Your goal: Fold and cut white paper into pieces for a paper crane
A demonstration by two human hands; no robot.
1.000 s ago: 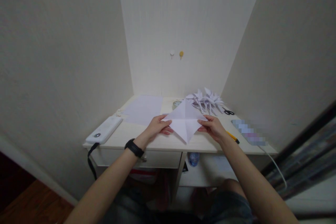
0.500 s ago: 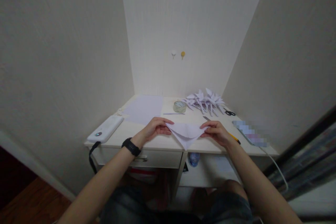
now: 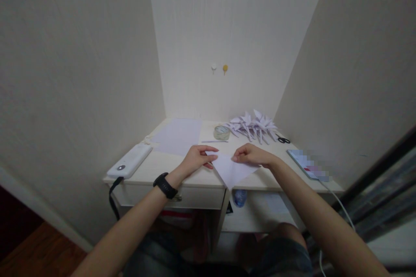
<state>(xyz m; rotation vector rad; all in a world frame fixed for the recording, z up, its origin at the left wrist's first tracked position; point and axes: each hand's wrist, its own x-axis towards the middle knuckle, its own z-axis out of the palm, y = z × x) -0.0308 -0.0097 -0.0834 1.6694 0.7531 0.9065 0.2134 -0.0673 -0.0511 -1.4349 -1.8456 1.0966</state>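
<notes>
A white sheet of paper, folded into a triangle, lies at the front edge of the desk with its point toward me. My left hand, with a black watch on the wrist, holds the paper's left corner between thumb and fingers. On the upper edge, right of the middle, the fingers of my right hand are pinched together. The right corner of the paper sticks out below that hand. Some of my right fingertips are hidden.
Behind are folded paper pinwheels, a roll of clear tape, a thin paper stick and flat paper. Black scissors and a phone with a cable lie right. A white device stands left.
My right hand has moved left from the paper's right corner to its upper edge. The paper lies flatter, its fold pressed closer. The yellow-handled cutter seen earlier is now out of sight.
</notes>
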